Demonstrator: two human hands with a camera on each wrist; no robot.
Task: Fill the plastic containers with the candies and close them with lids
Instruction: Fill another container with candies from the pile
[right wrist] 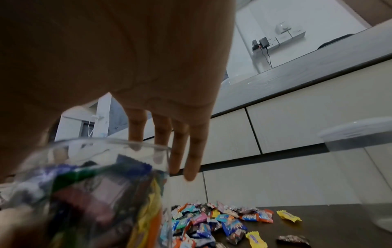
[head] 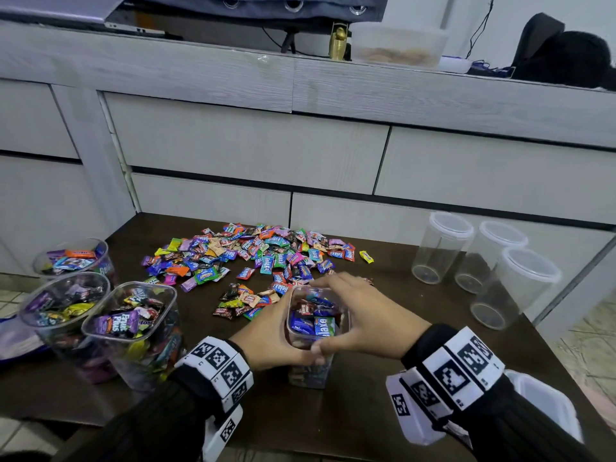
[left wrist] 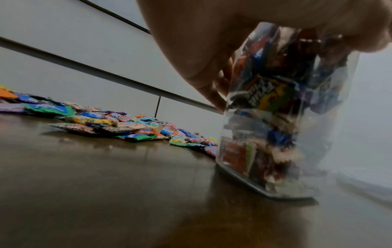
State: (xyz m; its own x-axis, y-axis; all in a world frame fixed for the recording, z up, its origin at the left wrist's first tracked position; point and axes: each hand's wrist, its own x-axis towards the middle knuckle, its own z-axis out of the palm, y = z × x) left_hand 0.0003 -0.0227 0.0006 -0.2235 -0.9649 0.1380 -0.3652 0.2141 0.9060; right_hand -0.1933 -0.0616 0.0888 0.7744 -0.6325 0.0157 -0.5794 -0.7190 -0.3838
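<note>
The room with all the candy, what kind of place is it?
Probably a room in someone's home, not a shop or factory. A dark wooden table stands against pale cabinet drawers, a laptop sits on the counter above, and chargers are plugged into a wall socket.

A dark wooden table [head: 366,405] stands against pale grey drawer fronts [head: 246,145]; tiled floor [head: 590,348].
</note>
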